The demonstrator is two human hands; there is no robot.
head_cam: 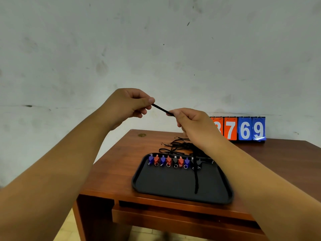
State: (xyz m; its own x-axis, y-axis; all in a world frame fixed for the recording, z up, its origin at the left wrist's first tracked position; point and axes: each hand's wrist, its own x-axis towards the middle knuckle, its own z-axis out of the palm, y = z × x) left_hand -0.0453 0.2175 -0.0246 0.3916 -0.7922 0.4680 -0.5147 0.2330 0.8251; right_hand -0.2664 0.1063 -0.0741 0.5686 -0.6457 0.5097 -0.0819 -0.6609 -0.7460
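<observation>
A reddish-brown wooden table (121, 173) is seen against a wall. A black rectangular plastic tray (166, 183) is set near its front edge, and a loose tangle of thin black cords (180, 145) is spread just behind it. A flip scoreboard of orange and blue number cards (245, 129) is stood at the far right; a small round brass-coloured disc (142, 135) is placed near the far left corner.

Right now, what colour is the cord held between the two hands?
Black; the cord shows best in the head view.
</observation>
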